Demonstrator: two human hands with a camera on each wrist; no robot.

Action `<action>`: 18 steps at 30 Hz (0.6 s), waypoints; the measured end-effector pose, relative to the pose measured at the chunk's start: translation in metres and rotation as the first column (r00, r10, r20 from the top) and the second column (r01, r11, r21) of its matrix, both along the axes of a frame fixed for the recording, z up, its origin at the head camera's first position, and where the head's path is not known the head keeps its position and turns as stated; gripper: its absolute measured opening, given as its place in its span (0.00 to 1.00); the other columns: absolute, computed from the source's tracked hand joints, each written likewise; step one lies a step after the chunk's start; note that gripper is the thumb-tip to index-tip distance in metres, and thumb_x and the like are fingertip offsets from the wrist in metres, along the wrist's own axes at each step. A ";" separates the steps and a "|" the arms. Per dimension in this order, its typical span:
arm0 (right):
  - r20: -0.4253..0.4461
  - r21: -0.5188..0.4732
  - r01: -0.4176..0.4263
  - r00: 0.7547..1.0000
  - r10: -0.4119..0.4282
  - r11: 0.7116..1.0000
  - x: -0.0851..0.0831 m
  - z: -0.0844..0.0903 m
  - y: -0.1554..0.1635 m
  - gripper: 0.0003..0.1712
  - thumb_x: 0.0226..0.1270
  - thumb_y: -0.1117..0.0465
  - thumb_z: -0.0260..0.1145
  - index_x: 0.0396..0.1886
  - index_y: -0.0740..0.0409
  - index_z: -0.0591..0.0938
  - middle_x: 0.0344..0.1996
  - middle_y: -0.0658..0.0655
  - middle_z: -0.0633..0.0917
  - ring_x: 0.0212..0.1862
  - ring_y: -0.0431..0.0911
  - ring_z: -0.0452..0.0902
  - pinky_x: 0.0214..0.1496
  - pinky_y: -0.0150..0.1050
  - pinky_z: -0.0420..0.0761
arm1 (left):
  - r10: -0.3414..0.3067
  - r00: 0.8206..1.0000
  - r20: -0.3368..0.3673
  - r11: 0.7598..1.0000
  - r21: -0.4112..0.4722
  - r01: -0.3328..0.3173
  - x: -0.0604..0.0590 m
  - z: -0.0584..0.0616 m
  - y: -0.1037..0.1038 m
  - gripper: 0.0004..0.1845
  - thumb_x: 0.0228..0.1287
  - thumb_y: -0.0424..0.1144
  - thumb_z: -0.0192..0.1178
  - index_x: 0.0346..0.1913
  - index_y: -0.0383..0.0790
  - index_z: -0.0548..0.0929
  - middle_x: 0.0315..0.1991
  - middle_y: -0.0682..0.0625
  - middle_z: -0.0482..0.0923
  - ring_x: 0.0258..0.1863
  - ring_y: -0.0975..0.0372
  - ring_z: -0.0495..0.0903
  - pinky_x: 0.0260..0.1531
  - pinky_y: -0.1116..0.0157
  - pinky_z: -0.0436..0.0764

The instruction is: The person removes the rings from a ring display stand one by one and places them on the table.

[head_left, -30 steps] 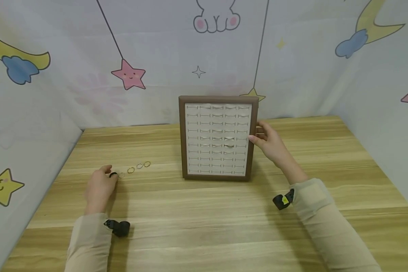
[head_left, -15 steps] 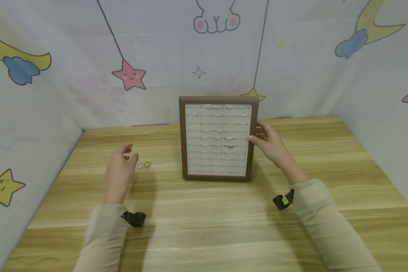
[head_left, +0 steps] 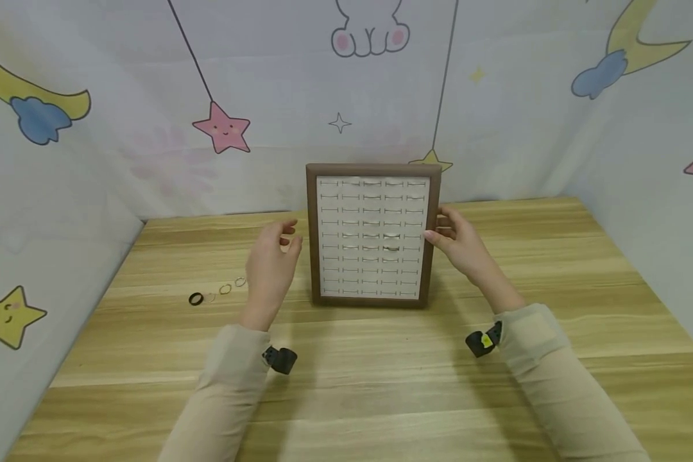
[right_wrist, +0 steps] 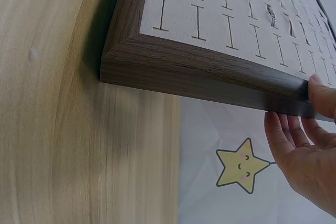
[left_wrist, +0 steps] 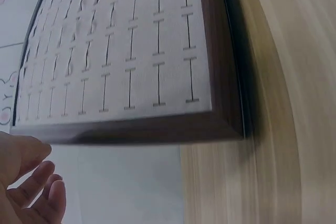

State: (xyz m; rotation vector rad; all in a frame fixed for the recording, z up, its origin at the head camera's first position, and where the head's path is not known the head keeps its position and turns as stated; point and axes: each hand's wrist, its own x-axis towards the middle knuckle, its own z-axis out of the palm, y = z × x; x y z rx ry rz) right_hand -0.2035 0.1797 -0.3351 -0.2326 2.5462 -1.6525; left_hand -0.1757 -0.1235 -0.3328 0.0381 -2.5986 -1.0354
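A ring display board [head_left: 372, 237] with a brown wood-look frame and a white slotted pad stands upright on the table. My right hand [head_left: 461, 247] grips its right edge, thumb at the front and fingers along the side, as the right wrist view shows. Close to the board's left edge is my left hand [head_left: 270, 260], its fingers loosely bent with nothing between them. In the left wrist view the thumb [left_wrist: 31, 153] is near the frame; whether it touches cannot be told. One slot holds a ring [right_wrist: 271, 16].
Left of the board, a black ring [head_left: 196, 299], a gold ring [head_left: 225, 289] and a silver ring [head_left: 240, 282] lie in a row on the wooden table [head_left: 369, 372], with a faint thin ring [head_left: 210, 298] among them. A printed curtain [head_left: 277, 96] hangs behind.
My left hand has moved right and away from me, from beside the black ring, over the row of rings, to the board's left edge. My right hand and the board have stayed put.
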 end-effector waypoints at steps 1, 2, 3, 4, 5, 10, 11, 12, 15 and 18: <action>0.000 -0.001 0.000 1.000 0.000 1.000 0.000 0.000 0.000 0.37 0.72 0.62 0.56 0.74 0.66 0.50 0.67 0.73 0.64 0.69 0.65 0.61 0.69 0.57 0.66 | -0.013 1.000 -0.009 1.000 -0.001 0.013 0.000 0.001 0.006 0.16 0.67 0.37 0.58 0.56 0.39 0.78 0.50 0.44 0.81 0.45 0.53 0.80 0.39 0.56 0.79; 0.000 0.000 -0.001 1.000 0.001 1.000 0.000 0.000 0.000 0.37 0.72 0.62 0.56 0.74 0.66 0.50 0.67 0.73 0.64 0.69 0.65 0.61 0.69 0.57 0.66 | -0.027 1.000 -0.016 1.000 -0.009 0.027 0.000 0.002 0.012 0.15 0.67 0.37 0.58 0.55 0.39 0.79 0.50 0.45 0.81 0.45 0.54 0.80 0.39 0.57 0.79; 0.000 0.001 -0.001 1.000 0.001 1.000 0.000 0.000 0.000 0.38 0.72 0.62 0.56 0.74 0.66 0.50 0.67 0.73 0.64 0.69 0.65 0.61 0.69 0.57 0.66 | -0.043 0.999 -0.026 0.999 -0.019 0.042 0.001 0.002 0.018 0.15 0.67 0.36 0.58 0.55 0.39 0.79 0.49 0.45 0.81 0.44 0.54 0.80 0.38 0.58 0.79; 0.000 0.002 -0.001 1.000 0.001 1.000 0.000 0.000 0.000 0.38 0.72 0.62 0.56 0.74 0.66 0.50 0.67 0.73 0.64 0.69 0.65 0.61 0.69 0.57 0.66 | -0.060 0.998 -0.035 0.998 -0.028 0.059 0.001 0.002 0.023 0.14 0.67 0.36 0.58 0.54 0.39 0.79 0.47 0.45 0.81 0.42 0.54 0.80 0.37 0.58 0.79; -0.001 0.003 0.000 1.000 0.000 1.000 0.000 0.001 0.000 0.38 0.72 0.62 0.56 0.74 0.66 0.50 0.67 0.73 0.64 0.69 0.65 0.61 0.69 0.56 0.66 | -0.077 0.996 -0.042 0.996 -0.043 0.075 0.002 0.002 0.029 0.14 0.67 0.37 0.58 0.54 0.39 0.80 0.46 0.45 0.81 0.42 0.55 0.80 0.36 0.59 0.79; -0.008 0.002 0.001 1.000 -0.001 1.000 0.000 0.000 -0.001 0.37 0.72 0.62 0.56 0.74 0.66 0.50 0.66 0.73 0.64 0.69 0.65 0.62 0.69 0.57 0.67 | -0.170 0.982 -0.087 0.981 -0.113 0.160 0.006 -0.002 0.053 0.13 0.65 0.36 0.60 0.52 0.40 0.81 0.43 0.46 0.82 0.41 0.56 0.83 0.38 0.61 0.83; -0.008 0.002 0.001 1.000 -0.001 1.000 0.000 0.000 -0.001 0.37 0.72 0.62 0.56 0.74 0.66 0.51 0.66 0.73 0.65 0.69 0.64 0.62 0.69 0.57 0.67 | -0.188 0.978 -0.092 0.977 -0.123 0.176 0.007 -0.003 0.058 0.13 0.65 0.36 0.60 0.52 0.40 0.81 0.44 0.47 0.83 0.42 0.57 0.84 0.39 0.62 0.83; -0.007 0.002 0.002 1.000 -0.002 1.000 0.000 0.000 -0.001 0.37 0.72 0.62 0.56 0.74 0.66 0.51 0.66 0.72 0.65 0.69 0.64 0.62 0.69 0.57 0.67 | -0.205 0.974 -0.095 0.973 -0.131 0.192 0.007 -0.004 0.062 0.13 0.65 0.35 0.60 0.51 0.40 0.81 0.44 0.47 0.83 0.42 0.57 0.84 0.40 0.62 0.84; -0.006 -0.001 0.002 1.000 -0.002 1.000 0.000 0.000 0.000 0.37 0.73 0.62 0.56 0.74 0.66 0.51 0.66 0.72 0.65 0.69 0.64 0.62 0.69 0.57 0.67 | -0.244 0.967 -0.077 0.962 -0.147 0.231 0.009 -0.007 0.074 0.12 0.65 0.35 0.60 0.50 0.40 0.81 0.44 0.48 0.83 0.43 0.58 0.83 0.39 0.63 0.84; -0.007 0.001 0.002 1.000 -0.002 1.000 0.001 -0.001 0.000 0.37 0.73 0.62 0.56 0.74 0.66 0.51 0.66 0.73 0.65 0.69 0.64 0.62 0.69 0.57 0.66 | -0.266 0.963 -0.050 0.954 -0.157 0.255 0.010 -0.009 0.084 0.10 0.66 0.35 0.60 0.49 0.41 0.82 0.44 0.49 0.84 0.43 0.59 0.83 0.39 0.64 0.83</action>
